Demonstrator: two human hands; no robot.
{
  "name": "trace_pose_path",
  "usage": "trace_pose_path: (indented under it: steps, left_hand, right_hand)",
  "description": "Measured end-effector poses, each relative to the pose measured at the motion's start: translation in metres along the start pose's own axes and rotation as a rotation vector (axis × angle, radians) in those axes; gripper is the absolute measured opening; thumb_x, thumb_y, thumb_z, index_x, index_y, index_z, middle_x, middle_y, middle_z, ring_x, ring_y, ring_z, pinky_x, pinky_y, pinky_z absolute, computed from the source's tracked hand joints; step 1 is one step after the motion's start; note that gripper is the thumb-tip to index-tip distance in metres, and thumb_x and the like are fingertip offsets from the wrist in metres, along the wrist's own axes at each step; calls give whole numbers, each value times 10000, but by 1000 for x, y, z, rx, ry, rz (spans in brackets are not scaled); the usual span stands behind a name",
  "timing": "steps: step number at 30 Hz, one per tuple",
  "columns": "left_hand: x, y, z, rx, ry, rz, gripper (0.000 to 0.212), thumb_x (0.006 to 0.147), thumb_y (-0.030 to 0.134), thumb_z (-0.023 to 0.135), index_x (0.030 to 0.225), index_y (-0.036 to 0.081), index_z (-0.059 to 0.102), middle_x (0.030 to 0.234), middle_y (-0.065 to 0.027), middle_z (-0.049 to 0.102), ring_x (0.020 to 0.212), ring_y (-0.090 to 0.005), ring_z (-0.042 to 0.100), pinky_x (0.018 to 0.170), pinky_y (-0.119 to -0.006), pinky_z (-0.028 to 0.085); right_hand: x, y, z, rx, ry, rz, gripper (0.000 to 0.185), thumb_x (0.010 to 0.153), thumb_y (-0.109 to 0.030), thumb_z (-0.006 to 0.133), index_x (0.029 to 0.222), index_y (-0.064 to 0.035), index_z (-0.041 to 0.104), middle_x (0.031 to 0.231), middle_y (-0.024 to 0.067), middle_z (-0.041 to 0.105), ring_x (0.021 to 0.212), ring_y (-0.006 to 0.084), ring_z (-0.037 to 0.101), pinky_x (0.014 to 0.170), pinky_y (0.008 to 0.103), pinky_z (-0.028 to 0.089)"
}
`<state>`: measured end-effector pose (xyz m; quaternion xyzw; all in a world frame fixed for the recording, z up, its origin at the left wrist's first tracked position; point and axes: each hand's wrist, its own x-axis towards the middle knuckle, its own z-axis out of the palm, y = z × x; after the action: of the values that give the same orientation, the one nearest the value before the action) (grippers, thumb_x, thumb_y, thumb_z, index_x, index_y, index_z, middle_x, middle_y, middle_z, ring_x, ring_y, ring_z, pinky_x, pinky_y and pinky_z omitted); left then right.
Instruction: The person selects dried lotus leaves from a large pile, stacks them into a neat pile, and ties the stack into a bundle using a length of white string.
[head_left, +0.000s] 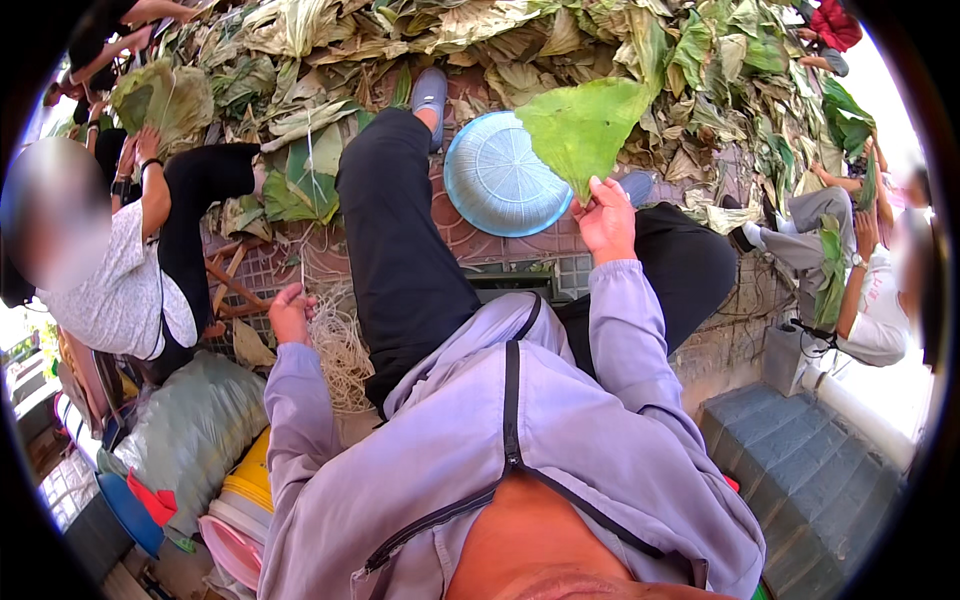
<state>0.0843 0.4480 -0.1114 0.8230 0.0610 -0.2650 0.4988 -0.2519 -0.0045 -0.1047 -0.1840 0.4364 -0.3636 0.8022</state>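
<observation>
My right hand (606, 217) pinches the lower tip of a green folded leaf (589, 127), which fans upward over the right edge of a blue plastic basin (504, 176). The basin stands on the paving between my feet. Off to the left, my left hand (292, 311) has its fingers curled around a thin pale string (303, 262) that runs upward. Beneath and beside that hand lies a tangled heap of pale string (339, 352). Ahead of it, a bundle of green leaves (307, 176) tied with string rests on the ground.
A broad heap of dried leaves (420, 37) spans the far side. One person (112, 277) sits at left holding leaves, others (874, 315) at right. Near my left side are a filled plastic sack (199, 420), a yellow bucket (251, 472) and a wooden frame (231, 277). Grey steps (802, 465) lie at lower right.
</observation>
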Motion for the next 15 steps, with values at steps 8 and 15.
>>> trace_pose_path:
  steps: [8, 15]
  left_hand:
    - [-5, -65, 22, -30, -55, -138, 376, 831, -95, 499, 1199, -90, 574, 1007, -146, 654, 697, -189, 654, 575, -292, 550]
    - [-22, -58, 29, 4, -86, -156, 298, 821, -113, 511, 1097, -48, 602, 964, -117, 649, 702, -187, 656, 607, -303, 584]
  right_hand:
    - [32, -48, 15, 101, 87, -113, 145, 904, -75, 663, 1023, -113, 588, 933, 40, 650, 778, 207, 616, 651, 383, 540]
    - [79, -120, 32, 162, 82, -288, 131, 928, -72, 643, 1034, -99, 571, 954, 54, 649, 809, 220, 622, 687, 389, 544]
